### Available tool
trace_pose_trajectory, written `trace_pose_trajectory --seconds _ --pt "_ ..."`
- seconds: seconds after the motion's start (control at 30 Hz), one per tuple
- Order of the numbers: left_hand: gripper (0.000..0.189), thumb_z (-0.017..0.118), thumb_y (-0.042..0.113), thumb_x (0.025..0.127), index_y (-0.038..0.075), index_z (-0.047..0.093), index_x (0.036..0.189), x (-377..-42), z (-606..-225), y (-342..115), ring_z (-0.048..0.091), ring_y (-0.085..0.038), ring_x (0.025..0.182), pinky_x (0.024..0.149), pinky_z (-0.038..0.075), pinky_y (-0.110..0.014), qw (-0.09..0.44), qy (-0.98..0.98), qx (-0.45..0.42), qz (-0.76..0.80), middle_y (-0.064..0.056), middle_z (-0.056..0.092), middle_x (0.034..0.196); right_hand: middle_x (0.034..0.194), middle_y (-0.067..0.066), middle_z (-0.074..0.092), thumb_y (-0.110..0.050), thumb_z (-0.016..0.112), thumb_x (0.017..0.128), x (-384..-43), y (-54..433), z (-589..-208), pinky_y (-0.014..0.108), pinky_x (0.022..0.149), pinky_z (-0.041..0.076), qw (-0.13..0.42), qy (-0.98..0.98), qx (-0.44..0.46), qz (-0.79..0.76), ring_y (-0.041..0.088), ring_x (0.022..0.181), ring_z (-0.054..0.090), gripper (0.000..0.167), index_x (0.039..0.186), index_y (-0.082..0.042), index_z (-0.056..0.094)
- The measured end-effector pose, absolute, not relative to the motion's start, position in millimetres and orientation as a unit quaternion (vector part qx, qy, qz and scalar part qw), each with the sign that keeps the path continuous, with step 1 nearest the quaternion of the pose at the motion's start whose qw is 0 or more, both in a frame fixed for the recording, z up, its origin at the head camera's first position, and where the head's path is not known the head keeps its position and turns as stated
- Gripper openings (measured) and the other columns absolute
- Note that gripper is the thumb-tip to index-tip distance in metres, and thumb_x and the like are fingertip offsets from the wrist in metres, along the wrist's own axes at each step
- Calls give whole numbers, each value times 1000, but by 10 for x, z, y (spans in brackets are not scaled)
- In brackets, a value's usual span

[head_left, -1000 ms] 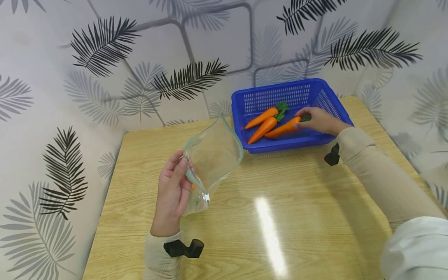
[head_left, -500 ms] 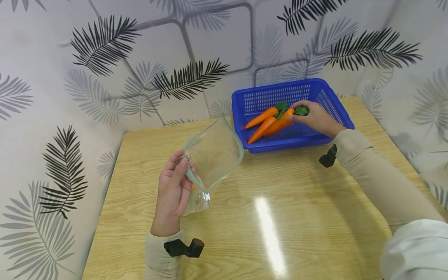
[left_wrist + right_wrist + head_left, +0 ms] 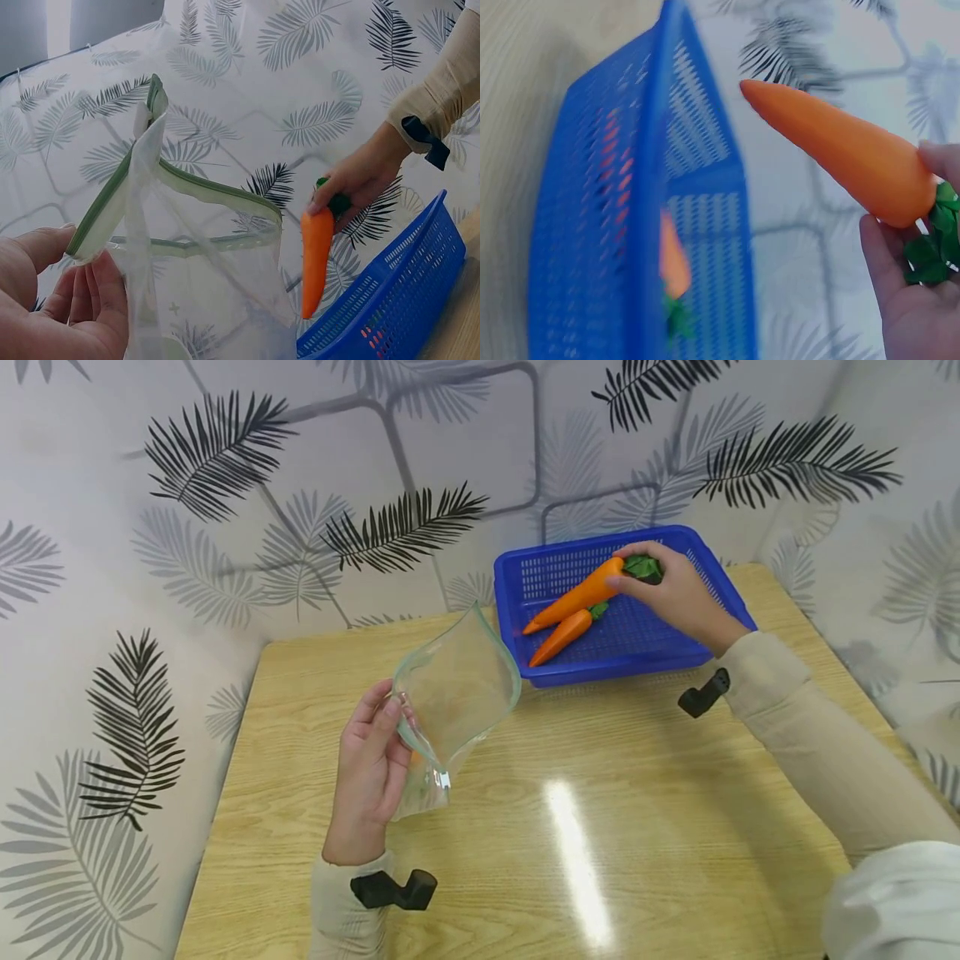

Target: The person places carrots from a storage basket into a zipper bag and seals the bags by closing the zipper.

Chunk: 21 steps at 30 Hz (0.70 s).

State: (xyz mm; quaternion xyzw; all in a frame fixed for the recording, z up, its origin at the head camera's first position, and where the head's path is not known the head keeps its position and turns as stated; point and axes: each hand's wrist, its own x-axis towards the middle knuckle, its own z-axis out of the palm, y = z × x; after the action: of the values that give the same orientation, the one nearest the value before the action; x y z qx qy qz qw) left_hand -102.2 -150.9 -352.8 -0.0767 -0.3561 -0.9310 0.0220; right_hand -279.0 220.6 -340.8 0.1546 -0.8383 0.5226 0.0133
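Note:
My left hand [image 3: 367,777] pinches the rim of a clear zip bag [image 3: 465,693] between thumb and fingers. The bag's green-edged mouth gapes wide, and a white slider [image 3: 444,781] sits at one end. Faint orange shows through the plastic low down, too unclear to name. In my right hand [image 3: 678,597] is an orange carrot [image 3: 847,154], gripped at its thick end beside the green leaves [image 3: 930,247]. That carrot is raised over the blue basket [image 3: 600,675], its tip pointing left. Another carrot [image 3: 562,637] lies inside; the held one partly hides whatever is behind it.
The basket stands at the back right of the wooden table [image 3: 480,877], close to the leaf-patterned wall covering [image 3: 300,460]. Its near rim lies between my right forearm and the carrots. A black wrist mount [image 3: 393,891] sticks out from the left sleeve.
My right hand has lifted the carrot off the basket floor, up and toward the back, over the other carrots. The left hand and bag have stayed nearly still.

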Motion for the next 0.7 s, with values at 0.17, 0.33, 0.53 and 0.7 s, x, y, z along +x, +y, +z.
trace_pose_trajectory --seconds 0.17,0.33,0.53,0.7 --pt "24 47 -5 94 0 52 117 -1032 -3531 -1519 58 -15 82 74 52 -21 24 -356 -87 -930 -10 55 98 108 7 55 -29 65 88 -2515 2030 -3048 21 61 44 65 -814 162 555 20 79 50 42 124 -10 55" --pt "24 47 -5 94 0 53 116 -1038 -3534 -1519 58 -15 83 75 52 -21 28 -362 -84 -928 -9 55 98 108 9 55 -16 65 88 -2304 1922 -2798 21 62 43 111 -757 186 616 19 78 48 34 120 -6 58" --pt "24 47 -5 94 0 52 117 -1039 -3540 -1521 58 -15 83 75 52 -21 31 -362 -81 -928 -9 55 97 116 15 53 -2 66 84 -2164 1868 -2665 20 73 48 127 -667 227 699 22 90 53 32 115 2 60" --pt "24 46 -6 94 0 52 117 -1040 -3540 -1518 59 -15 83 75 52 -21 30 -359 -82 -929 -10 55 97 114 19 54 4 64 83 -2017 1793 -2568 21 76 51 139 -642 267 705 24 91 55 31 113 5 60"
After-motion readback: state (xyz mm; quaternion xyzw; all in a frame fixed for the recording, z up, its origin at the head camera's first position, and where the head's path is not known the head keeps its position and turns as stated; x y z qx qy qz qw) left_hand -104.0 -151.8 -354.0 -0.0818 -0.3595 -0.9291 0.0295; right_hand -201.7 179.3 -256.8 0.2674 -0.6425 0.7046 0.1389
